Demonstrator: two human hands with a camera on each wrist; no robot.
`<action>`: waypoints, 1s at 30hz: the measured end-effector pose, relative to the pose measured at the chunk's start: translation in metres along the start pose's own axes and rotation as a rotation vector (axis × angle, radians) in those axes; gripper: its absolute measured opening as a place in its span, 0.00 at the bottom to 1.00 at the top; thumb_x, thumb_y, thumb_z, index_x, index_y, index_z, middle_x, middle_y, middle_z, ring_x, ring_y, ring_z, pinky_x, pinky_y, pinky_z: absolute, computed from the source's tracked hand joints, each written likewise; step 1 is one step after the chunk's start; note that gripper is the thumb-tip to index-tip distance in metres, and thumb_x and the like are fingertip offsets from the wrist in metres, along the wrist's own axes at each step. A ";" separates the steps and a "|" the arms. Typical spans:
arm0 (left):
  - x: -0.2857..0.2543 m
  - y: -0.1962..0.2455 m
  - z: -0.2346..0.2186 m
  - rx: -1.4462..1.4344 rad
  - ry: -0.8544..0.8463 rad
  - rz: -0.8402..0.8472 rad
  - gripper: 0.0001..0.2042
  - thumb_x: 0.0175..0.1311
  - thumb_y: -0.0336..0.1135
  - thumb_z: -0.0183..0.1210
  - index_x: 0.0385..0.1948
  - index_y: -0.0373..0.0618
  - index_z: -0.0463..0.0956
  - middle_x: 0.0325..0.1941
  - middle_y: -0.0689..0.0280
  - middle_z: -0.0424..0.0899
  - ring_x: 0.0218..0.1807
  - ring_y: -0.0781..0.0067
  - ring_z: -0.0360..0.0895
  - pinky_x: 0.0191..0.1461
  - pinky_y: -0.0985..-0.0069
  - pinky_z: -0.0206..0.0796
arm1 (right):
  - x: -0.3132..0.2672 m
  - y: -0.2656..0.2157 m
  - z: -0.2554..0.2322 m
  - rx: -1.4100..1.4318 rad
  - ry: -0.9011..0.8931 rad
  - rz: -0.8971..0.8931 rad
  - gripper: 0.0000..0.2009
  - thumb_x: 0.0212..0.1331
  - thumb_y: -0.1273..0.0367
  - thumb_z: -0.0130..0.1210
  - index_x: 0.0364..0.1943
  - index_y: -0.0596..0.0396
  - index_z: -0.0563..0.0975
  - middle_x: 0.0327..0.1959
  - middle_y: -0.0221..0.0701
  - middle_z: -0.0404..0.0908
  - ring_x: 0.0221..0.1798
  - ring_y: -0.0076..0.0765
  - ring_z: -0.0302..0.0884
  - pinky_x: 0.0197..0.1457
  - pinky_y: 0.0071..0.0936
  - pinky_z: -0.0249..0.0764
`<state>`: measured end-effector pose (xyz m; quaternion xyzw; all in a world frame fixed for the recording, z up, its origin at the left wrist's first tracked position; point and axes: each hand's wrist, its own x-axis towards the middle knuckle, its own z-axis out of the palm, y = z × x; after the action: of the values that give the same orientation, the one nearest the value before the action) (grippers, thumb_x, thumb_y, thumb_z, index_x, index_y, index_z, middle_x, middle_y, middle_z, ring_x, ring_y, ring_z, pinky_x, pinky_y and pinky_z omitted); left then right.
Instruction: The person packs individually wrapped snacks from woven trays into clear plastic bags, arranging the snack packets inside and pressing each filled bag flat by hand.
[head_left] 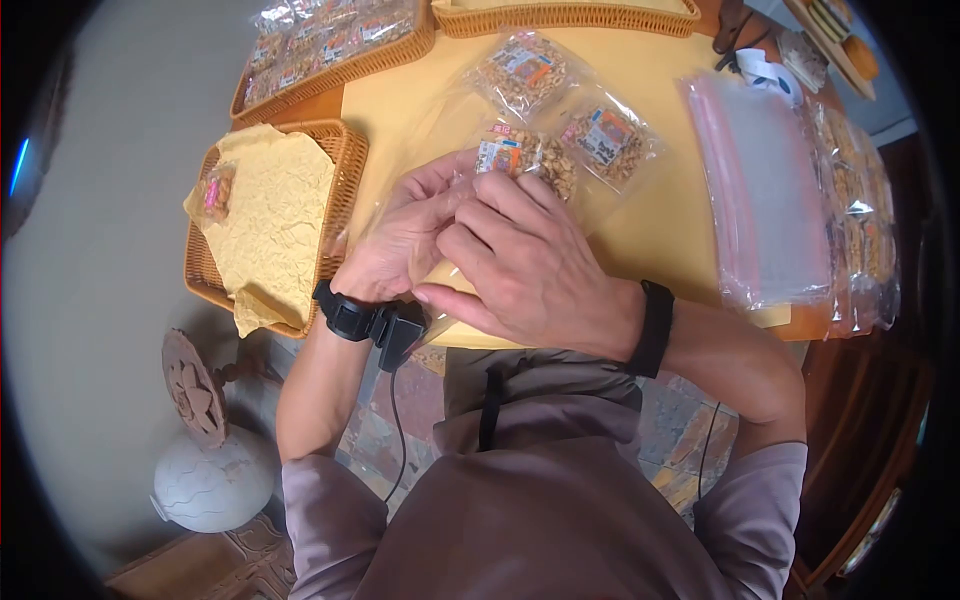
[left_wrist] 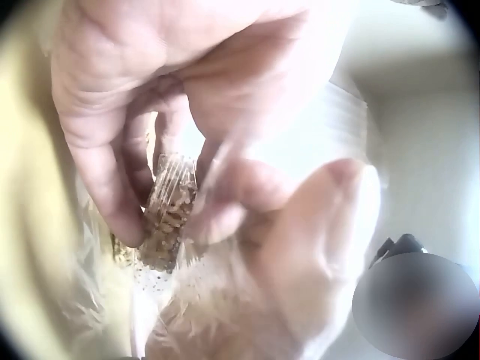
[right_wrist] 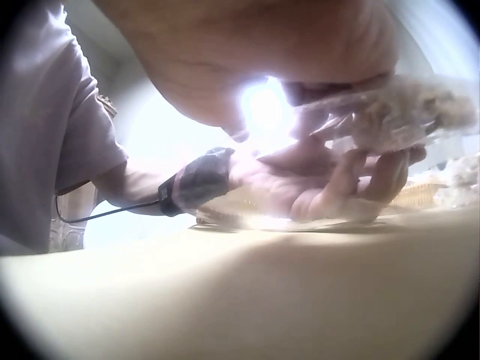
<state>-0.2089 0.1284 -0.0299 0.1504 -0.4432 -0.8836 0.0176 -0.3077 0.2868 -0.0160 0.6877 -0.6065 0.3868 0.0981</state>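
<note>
Both hands meet at a clear packet of nut clusters (head_left: 545,160) with a printed label, at the middle of the table. My right hand (head_left: 530,265) pinches the packet from above, its fingers bent over the near edge. My left hand (head_left: 410,225) lies palm up beneath, and its bent fingers (right_wrist: 382,176) hold the packet's underside in the right wrist view. Thin clear plastic film (left_wrist: 97,300) spreads around the left hand. Just beyond the held packet lie two similar packets, one at the back (head_left: 522,72) and one to the right (head_left: 607,143).
On the left, a wicker basket (head_left: 345,190) lined with crumpled yellow paper holds one small packet (head_left: 218,190). Another basket (head_left: 400,50) at the back is full of packets. Flat clear bags (head_left: 765,200) lie at the right, beside a row of bagged snacks (head_left: 860,220).
</note>
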 end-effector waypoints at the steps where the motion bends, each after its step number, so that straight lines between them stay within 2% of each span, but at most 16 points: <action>1: 0.001 0.001 0.001 0.008 -0.004 0.002 0.18 0.77 0.30 0.57 0.64 0.36 0.72 0.56 0.60 0.84 0.53 0.72 0.84 0.57 0.75 0.79 | 0.001 -0.001 -0.001 0.035 0.019 0.005 0.17 0.50 0.60 0.70 0.35 0.56 0.78 0.37 0.32 0.74 0.47 0.39 0.69 0.51 0.39 0.66; 4: 0.005 0.007 0.015 0.128 0.042 -0.040 0.18 0.75 0.31 0.59 0.63 0.35 0.74 0.53 0.60 0.85 0.51 0.73 0.85 0.54 0.76 0.80 | 0.004 -0.002 0.000 0.080 0.097 -0.067 0.15 0.49 0.62 0.69 0.35 0.55 0.79 0.36 0.32 0.73 0.47 0.40 0.69 0.52 0.40 0.66; 6: 0.009 0.009 0.025 0.105 0.082 -0.061 0.13 0.75 0.26 0.56 0.57 0.39 0.79 0.42 0.70 0.86 0.41 0.82 0.82 0.45 0.83 0.77 | 0.004 -0.002 0.002 0.073 0.123 -0.091 0.14 0.49 0.63 0.69 0.34 0.55 0.79 0.36 0.32 0.73 0.46 0.41 0.70 0.52 0.41 0.66; 9: 0.021 0.005 0.019 0.047 0.008 -0.056 0.14 0.75 0.25 0.56 0.59 0.38 0.79 0.42 0.71 0.86 0.39 0.85 0.81 0.41 0.86 0.74 | 0.000 -0.002 0.006 0.060 0.156 -0.114 0.10 0.50 0.65 0.65 0.33 0.55 0.79 0.35 0.31 0.72 0.45 0.40 0.70 0.52 0.40 0.66; 10: 0.024 0.003 0.020 0.150 0.104 -0.075 0.17 0.74 0.25 0.57 0.62 0.37 0.77 0.41 0.72 0.86 0.37 0.86 0.80 0.40 0.86 0.74 | -0.001 -0.003 0.006 0.068 0.124 -0.112 0.12 0.48 0.66 0.68 0.33 0.54 0.79 0.37 0.30 0.72 0.46 0.40 0.70 0.52 0.40 0.66; 11: 0.028 0.002 0.018 0.157 0.093 -0.077 0.17 0.74 0.25 0.57 0.62 0.37 0.77 0.41 0.72 0.86 0.37 0.86 0.80 0.40 0.86 0.74 | -0.002 -0.002 0.006 0.076 0.092 -0.109 0.14 0.46 0.66 0.72 0.34 0.53 0.78 0.40 0.30 0.73 0.47 0.39 0.71 0.51 0.39 0.66; 13: 0.036 -0.002 0.010 0.195 0.097 -0.070 0.22 0.70 0.24 0.61 0.65 0.34 0.71 0.51 0.62 0.85 0.47 0.78 0.84 0.52 0.80 0.80 | -0.002 0.000 0.009 0.080 0.103 -0.123 0.13 0.48 0.67 0.71 0.34 0.53 0.79 0.39 0.29 0.73 0.47 0.38 0.71 0.50 0.38 0.65; 15: 0.038 0.002 0.018 0.188 0.062 -0.068 0.22 0.71 0.20 0.58 0.66 0.34 0.70 0.50 0.63 0.85 0.48 0.79 0.83 0.52 0.80 0.79 | -0.002 0.000 0.010 0.102 0.146 -0.126 0.11 0.49 0.68 0.70 0.34 0.53 0.78 0.37 0.29 0.72 0.46 0.38 0.71 0.49 0.38 0.65; 17: 0.041 0.002 0.026 0.179 0.170 -0.047 0.21 0.70 0.25 0.62 0.64 0.36 0.71 0.40 0.68 0.85 0.44 0.81 0.83 0.46 0.82 0.77 | 0.000 0.000 0.007 0.096 0.158 -0.125 0.11 0.50 0.68 0.69 0.33 0.53 0.78 0.36 0.29 0.71 0.45 0.38 0.71 0.49 0.37 0.65; 18: 0.045 -0.004 0.018 0.186 0.163 -0.049 0.21 0.70 0.25 0.62 0.64 0.36 0.71 0.40 0.68 0.85 0.44 0.81 0.83 0.46 0.82 0.77 | 0.000 0.000 0.006 0.099 0.162 -0.128 0.10 0.50 0.68 0.68 0.33 0.53 0.78 0.35 0.30 0.70 0.45 0.38 0.71 0.49 0.37 0.65; 21: 0.051 -0.014 0.011 0.189 0.061 0.001 0.16 0.71 0.21 0.58 0.60 0.32 0.73 0.44 0.66 0.83 0.48 0.79 0.81 0.50 0.80 0.78 | 0.000 0.000 0.011 0.097 0.186 -0.140 0.09 0.51 0.69 0.67 0.32 0.54 0.77 0.34 0.30 0.69 0.44 0.39 0.70 0.49 0.37 0.65; 23: 0.048 -0.009 0.034 -0.009 0.095 0.003 0.09 0.71 0.25 0.62 0.48 0.33 0.76 0.40 0.65 0.83 0.41 0.81 0.80 0.41 0.82 0.75 | -0.002 0.000 0.011 0.097 0.188 -0.137 0.10 0.50 0.69 0.67 0.32 0.54 0.77 0.35 0.30 0.70 0.45 0.39 0.70 0.49 0.37 0.65; 24: 0.047 -0.006 0.048 -0.006 0.093 0.000 0.09 0.71 0.25 0.62 0.48 0.33 0.76 0.40 0.65 0.83 0.41 0.81 0.80 0.41 0.82 0.75 | -0.002 0.000 0.010 0.102 0.185 -0.136 0.10 0.50 0.69 0.67 0.32 0.54 0.77 0.35 0.30 0.71 0.45 0.38 0.71 0.49 0.37 0.65; 26: 0.048 -0.003 0.068 0.391 0.363 0.005 0.09 0.70 0.32 0.66 0.37 0.37 0.75 0.32 0.67 0.82 0.30 0.84 0.76 0.30 0.83 0.68 | -0.002 0.000 0.009 0.089 0.171 -0.137 0.09 0.48 0.67 0.63 0.31 0.54 0.78 0.35 0.29 0.72 0.46 0.37 0.70 0.51 0.35 0.65; 28: 0.056 -0.010 0.054 0.484 0.364 -0.003 0.09 0.70 0.32 0.65 0.41 0.38 0.75 0.31 0.66 0.82 0.29 0.79 0.78 0.31 0.80 0.71 | -0.003 0.000 0.009 0.077 0.157 -0.138 0.10 0.47 0.65 0.59 0.30 0.54 0.78 0.35 0.29 0.73 0.46 0.35 0.70 0.53 0.33 0.65; 30: 0.057 -0.008 0.055 0.577 0.361 -0.012 0.09 0.71 0.32 0.64 0.45 0.39 0.76 0.30 0.65 0.83 0.28 0.75 0.80 0.31 0.76 0.74 | -0.004 0.000 0.010 0.123 0.147 -0.144 0.11 0.46 0.68 0.66 0.33 0.54 0.78 0.38 0.30 0.73 0.46 0.37 0.71 0.50 0.36 0.65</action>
<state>-0.2777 0.1666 -0.0200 0.3060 -0.6636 -0.6810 0.0473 -0.3037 0.2838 -0.0254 0.7041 -0.5218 0.4646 0.1271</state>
